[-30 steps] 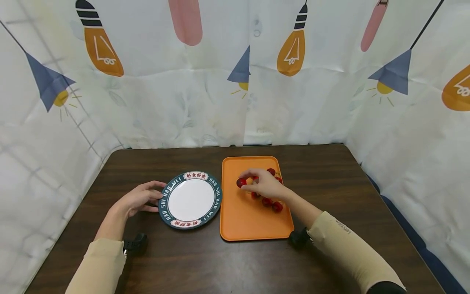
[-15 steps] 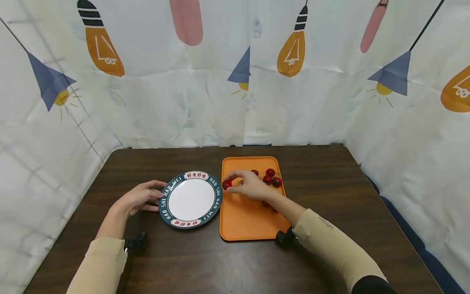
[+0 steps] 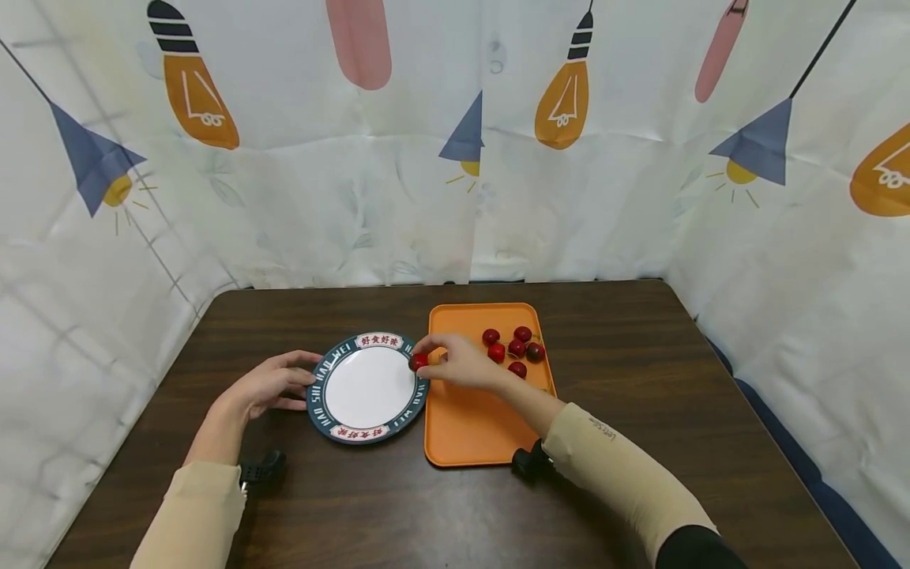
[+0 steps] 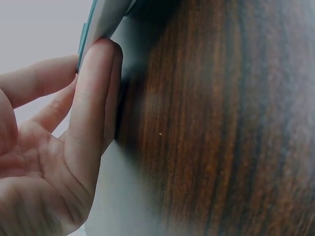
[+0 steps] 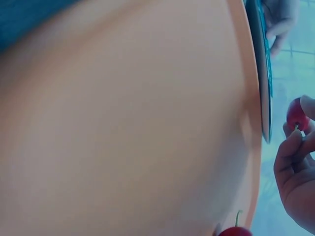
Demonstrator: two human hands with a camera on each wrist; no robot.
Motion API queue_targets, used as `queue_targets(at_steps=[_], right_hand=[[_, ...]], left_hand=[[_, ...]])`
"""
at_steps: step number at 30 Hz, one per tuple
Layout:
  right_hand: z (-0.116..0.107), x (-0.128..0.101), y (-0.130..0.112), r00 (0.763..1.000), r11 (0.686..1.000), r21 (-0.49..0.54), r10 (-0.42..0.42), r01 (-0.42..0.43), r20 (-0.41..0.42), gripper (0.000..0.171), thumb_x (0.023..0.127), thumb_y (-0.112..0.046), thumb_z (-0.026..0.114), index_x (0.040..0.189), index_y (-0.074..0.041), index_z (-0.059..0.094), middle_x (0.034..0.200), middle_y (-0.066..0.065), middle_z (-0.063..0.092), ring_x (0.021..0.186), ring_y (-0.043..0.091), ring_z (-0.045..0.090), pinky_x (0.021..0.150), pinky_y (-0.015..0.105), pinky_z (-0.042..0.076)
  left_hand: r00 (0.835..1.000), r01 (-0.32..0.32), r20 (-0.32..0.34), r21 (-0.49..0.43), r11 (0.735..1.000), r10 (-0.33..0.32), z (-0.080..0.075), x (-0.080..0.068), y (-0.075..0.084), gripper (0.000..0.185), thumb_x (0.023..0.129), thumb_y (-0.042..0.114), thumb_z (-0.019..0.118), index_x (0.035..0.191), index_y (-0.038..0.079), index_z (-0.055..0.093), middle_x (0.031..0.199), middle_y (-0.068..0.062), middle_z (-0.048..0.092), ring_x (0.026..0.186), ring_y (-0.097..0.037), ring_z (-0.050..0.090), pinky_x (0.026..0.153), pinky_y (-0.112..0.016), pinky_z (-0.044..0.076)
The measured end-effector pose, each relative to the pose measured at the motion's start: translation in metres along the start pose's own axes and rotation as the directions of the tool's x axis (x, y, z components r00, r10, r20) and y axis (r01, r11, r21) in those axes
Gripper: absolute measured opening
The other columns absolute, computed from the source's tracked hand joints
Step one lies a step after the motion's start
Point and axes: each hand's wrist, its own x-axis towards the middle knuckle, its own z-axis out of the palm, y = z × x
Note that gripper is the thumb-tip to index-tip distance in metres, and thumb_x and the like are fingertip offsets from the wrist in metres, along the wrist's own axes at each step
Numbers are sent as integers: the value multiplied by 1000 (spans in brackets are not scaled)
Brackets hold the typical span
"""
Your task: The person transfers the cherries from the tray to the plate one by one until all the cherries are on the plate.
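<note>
My right hand (image 3: 460,363) pinches a red cherry (image 3: 418,362) between thumb and fingertips, over the right rim of a round plate (image 3: 370,387) with a white middle and dark green lettered border. A short green stem shows on this cherry (image 5: 296,114) in the right wrist view. At the plate's left side, my left hand (image 3: 273,385) holds the rim. The left wrist view has fingers (image 4: 88,98) on both faces of the plate edge (image 4: 109,17). Right of the plate lies an orange rectangular tray (image 3: 469,431), with several cherries (image 3: 517,348) grouped in its upper right part.
Both the plate and tray rest on a dark brown wooden table (image 3: 355,506), close beside each other. White curtains (image 3: 398,213) with lamp and bulb prints surround the table at the back and sides. A black device (image 3: 263,468) sits on the left wrist.
My right hand has carried the cherry leftward from the tray to over the plate's right rim, uncovering the other cherries. The left hand and plate have stayed in place.
</note>
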Motion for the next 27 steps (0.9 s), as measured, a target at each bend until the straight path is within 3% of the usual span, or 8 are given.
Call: queue_targets(at_steps=[7, 14, 19, 27], right_hand=[[11, 9, -6, 1000, 997, -69, -25, 25, 6, 32, 92, -23, 79, 122, -15, 71, 113, -6, 69, 96, 21, 58, 80, 26, 53], [20, 19, -14, 1000, 996, -87, -16, 18, 14, 32, 91, -23, 80, 120, -14, 70, 113, -4, 70, 105, 23, 60, 81, 22, 55], [25, 26, -16, 1000, 994, -108, -8, 9, 9, 35, 91, -25, 81, 122, -13, 70, 115, -4, 70, 108, 18, 60, 89, 23, 53], [24, 23, -13, 1000, 997, -76, -8, 7, -11, 45, 94, -25, 77, 134, -10, 65, 131, 3, 67, 124, 21, 57, 100, 30, 51]], left_hand=[[1000, 7, 9, -18, 1000, -7, -1, 0, -3, 58, 103, 11, 58, 154, 1, 35, 120, -20, 54, 96, -28, 63, 84, -43, 61], [1000, 13, 16, -26, 1000, -12, -4, 1, -1, 58, 102, 12, 60, 153, 0, 36, 117, -19, 57, 96, -28, 63, 85, -42, 61], [1000, 14, 29, -40, 999, -13, -8, 2, -1, 59, 102, 13, 62, 153, -1, 36, 116, -18, 57, 97, -27, 63, 87, -42, 61], [999, 5, 42, -72, 997, -2, -13, 6, -7, 60, 101, 16, 66, 151, -2, 39, 117, -16, 57, 98, -26, 61, 88, -40, 60]])
